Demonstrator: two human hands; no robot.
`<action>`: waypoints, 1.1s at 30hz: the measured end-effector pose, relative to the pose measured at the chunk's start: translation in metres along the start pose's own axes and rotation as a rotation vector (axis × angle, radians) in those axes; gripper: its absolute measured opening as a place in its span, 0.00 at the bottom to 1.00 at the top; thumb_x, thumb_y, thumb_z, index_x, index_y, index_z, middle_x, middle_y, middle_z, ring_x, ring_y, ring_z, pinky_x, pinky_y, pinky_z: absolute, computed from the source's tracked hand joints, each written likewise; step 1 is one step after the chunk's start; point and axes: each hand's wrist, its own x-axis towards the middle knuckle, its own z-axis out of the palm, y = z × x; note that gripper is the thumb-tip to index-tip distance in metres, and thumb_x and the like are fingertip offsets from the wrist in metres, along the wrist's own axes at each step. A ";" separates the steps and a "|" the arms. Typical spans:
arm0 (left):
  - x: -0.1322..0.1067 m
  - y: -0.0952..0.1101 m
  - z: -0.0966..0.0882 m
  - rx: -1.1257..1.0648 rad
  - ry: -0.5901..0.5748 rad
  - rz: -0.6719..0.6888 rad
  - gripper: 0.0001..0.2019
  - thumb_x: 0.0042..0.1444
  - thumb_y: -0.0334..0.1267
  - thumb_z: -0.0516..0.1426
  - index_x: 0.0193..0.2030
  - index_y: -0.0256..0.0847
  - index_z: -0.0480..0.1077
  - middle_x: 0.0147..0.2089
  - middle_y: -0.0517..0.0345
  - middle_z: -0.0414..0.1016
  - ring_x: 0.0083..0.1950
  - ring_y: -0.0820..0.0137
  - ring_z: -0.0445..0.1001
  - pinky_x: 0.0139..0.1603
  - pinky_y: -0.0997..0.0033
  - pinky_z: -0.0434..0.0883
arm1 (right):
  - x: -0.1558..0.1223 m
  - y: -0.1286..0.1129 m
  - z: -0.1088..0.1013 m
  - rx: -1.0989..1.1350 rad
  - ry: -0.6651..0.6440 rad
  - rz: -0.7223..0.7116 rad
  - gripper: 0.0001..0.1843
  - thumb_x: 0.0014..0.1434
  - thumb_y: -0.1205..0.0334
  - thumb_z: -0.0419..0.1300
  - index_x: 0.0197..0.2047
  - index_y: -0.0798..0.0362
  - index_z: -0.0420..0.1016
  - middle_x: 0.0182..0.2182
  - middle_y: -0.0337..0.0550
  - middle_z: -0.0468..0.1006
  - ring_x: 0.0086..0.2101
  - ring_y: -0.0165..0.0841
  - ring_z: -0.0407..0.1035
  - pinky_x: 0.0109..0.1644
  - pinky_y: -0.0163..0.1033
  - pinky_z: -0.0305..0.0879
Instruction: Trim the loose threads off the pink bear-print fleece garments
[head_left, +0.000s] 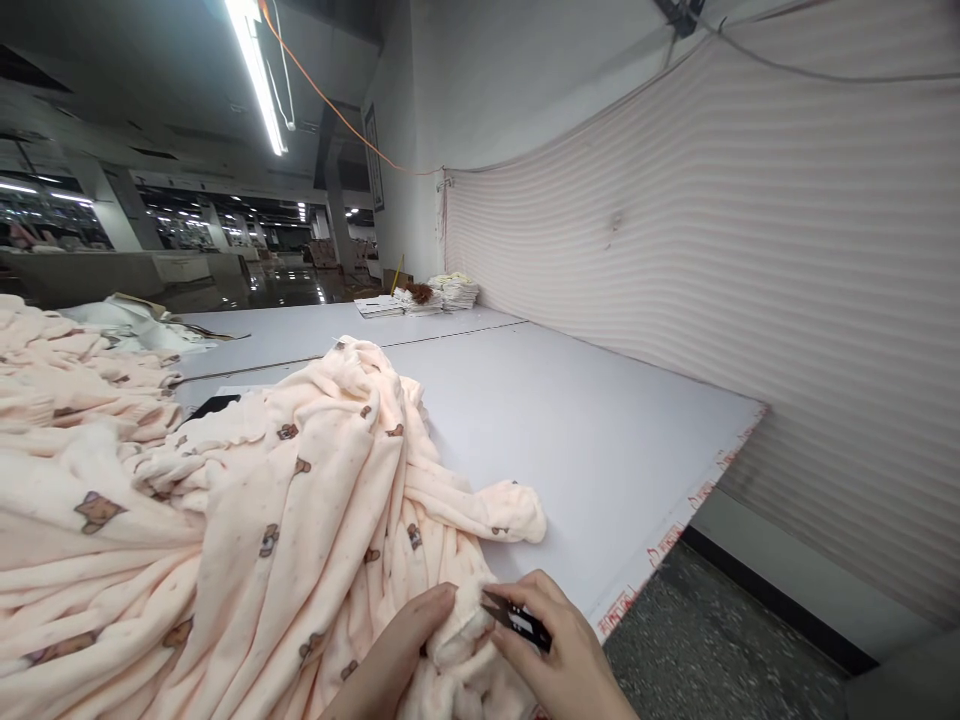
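Note:
A pale pink fleece garment [322,500] with small brown bear prints lies bunched over the table's near left part. My left hand [409,640] is closed on a fold of it, thumb on top. In my right hand [559,640] is a pair of black thread snips [519,622], held between thumb and fingers. The tips of the snips touch the fleece just right of my left thumb. One sleeve-like end [510,512] of the garment sticks out to the right, above my hands.
More pink fleece [75,370] is heaped at the left, with white cloth [127,325] behind it. Stacks of white paper or cloth [450,292] stand at the far end of the pale table [570,430]. A striped fabric sheet [712,220] hangs along the right side.

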 end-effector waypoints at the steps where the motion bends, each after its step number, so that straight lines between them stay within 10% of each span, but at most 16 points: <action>1: 0.002 -0.002 -0.002 0.013 0.023 0.035 0.17 0.50 0.52 0.58 0.38 0.42 0.76 0.50 0.50 0.77 0.61 0.52 0.65 0.62 0.52 0.60 | -0.003 -0.001 -0.002 -0.039 -0.015 -0.014 0.16 0.57 0.59 0.58 0.49 0.45 0.74 0.38 0.40 0.73 0.36 0.33 0.71 0.37 0.31 0.65; 6: 0.001 0.004 0.003 0.045 0.025 0.086 0.17 0.47 0.45 0.62 0.42 0.39 0.75 0.54 0.50 0.75 0.63 0.55 0.62 0.67 0.55 0.54 | -0.003 -0.008 -0.003 -0.190 -0.001 -0.021 0.14 0.59 0.60 0.56 0.47 0.43 0.76 0.37 0.39 0.73 0.33 0.31 0.71 0.28 0.28 0.61; 12: -0.012 0.023 0.019 0.033 -0.129 0.101 0.11 0.50 0.48 0.59 0.32 0.42 0.72 0.38 0.56 0.78 0.46 0.60 0.71 0.52 0.59 0.68 | 0.001 -0.006 -0.003 -0.095 0.023 -0.038 0.12 0.59 0.61 0.56 0.44 0.45 0.78 0.35 0.39 0.75 0.33 0.31 0.72 0.32 0.29 0.64; 16: -0.013 0.026 0.022 0.478 -0.127 0.194 0.08 0.51 0.43 0.56 0.28 0.41 0.69 0.31 0.60 0.70 0.35 0.67 0.68 0.39 0.68 0.67 | 0.013 0.028 -0.014 -0.104 0.105 0.011 0.12 0.59 0.64 0.55 0.45 0.49 0.75 0.40 0.41 0.76 0.42 0.34 0.71 0.45 0.33 0.66; 21: -0.016 0.038 0.032 1.024 -0.294 0.420 0.02 0.42 0.36 0.60 0.22 0.43 0.70 0.50 0.54 0.73 0.52 0.58 0.67 0.54 0.62 0.61 | 0.058 0.088 -0.026 -0.449 0.243 0.140 0.33 0.52 0.77 0.49 0.60 0.49 0.64 0.42 0.46 0.70 0.34 0.36 0.71 0.35 0.37 0.63; 24: -0.012 0.038 0.034 1.051 -0.420 0.306 0.06 0.47 0.42 0.58 0.23 0.46 0.71 0.34 0.57 0.78 0.35 0.63 0.72 0.36 0.67 0.67 | 0.080 0.101 -0.030 -0.436 0.212 0.102 0.26 0.53 0.74 0.51 0.53 0.45 0.71 0.35 0.40 0.69 0.31 0.33 0.69 0.33 0.34 0.60; 28: 0.004 0.028 0.034 1.096 -0.300 0.215 0.12 0.49 0.49 0.56 0.37 0.47 0.73 0.30 0.59 0.77 0.31 0.63 0.74 0.29 0.69 0.63 | 0.078 0.087 -0.032 -0.344 0.191 0.034 0.11 0.59 0.65 0.51 0.36 0.48 0.75 0.34 0.39 0.70 0.34 0.32 0.69 0.38 0.33 0.64; 33: 0.019 0.020 0.044 1.182 -0.174 0.163 0.27 0.44 0.47 0.60 0.53 0.45 0.66 0.38 0.55 0.78 0.39 0.60 0.76 0.34 0.68 0.64 | 0.062 0.080 -0.029 -0.263 0.181 0.037 0.23 0.53 0.71 0.51 0.51 0.47 0.70 0.51 0.44 0.69 0.47 0.35 0.69 0.48 0.36 0.63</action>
